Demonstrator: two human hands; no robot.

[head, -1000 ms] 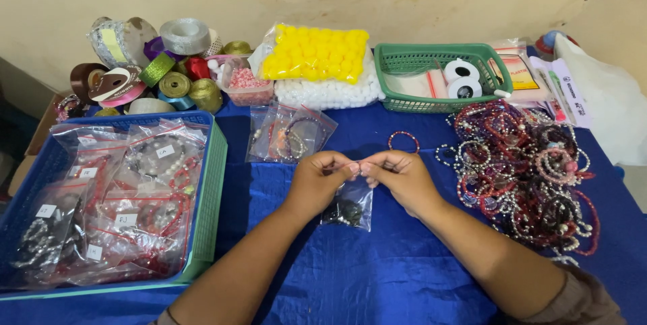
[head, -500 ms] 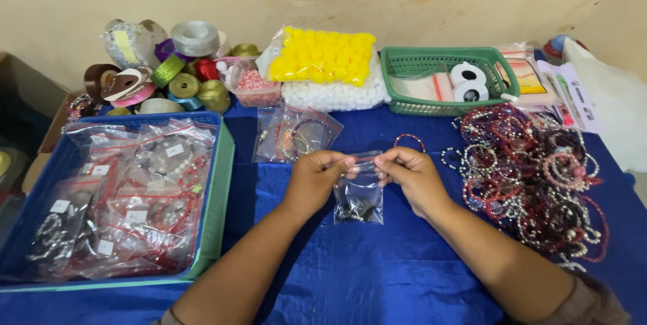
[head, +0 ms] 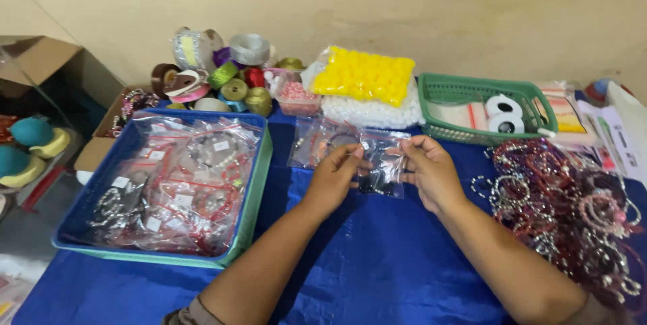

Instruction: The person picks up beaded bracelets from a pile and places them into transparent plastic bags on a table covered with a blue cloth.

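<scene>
Now your left hand (head: 335,175) and right hand (head: 430,171) each pinch the top edge of a small clear bag (head: 381,171) holding dark beads, above the blue cloth (head: 377,264); sealing it seems underway, so press evenly along the strip.

Bare forearms, brown sleeve (head: 195,311) edges

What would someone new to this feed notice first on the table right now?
Both hands meet at the middle of the blue table: the left hand and right hand share a grip on a small clear bag holding dark pieces. At the left, a blue tray is packed with bagged jewellery; at the right lies a heap of beaded bracelets. Behind, a bright yellow bag of balls stands out.
</scene>
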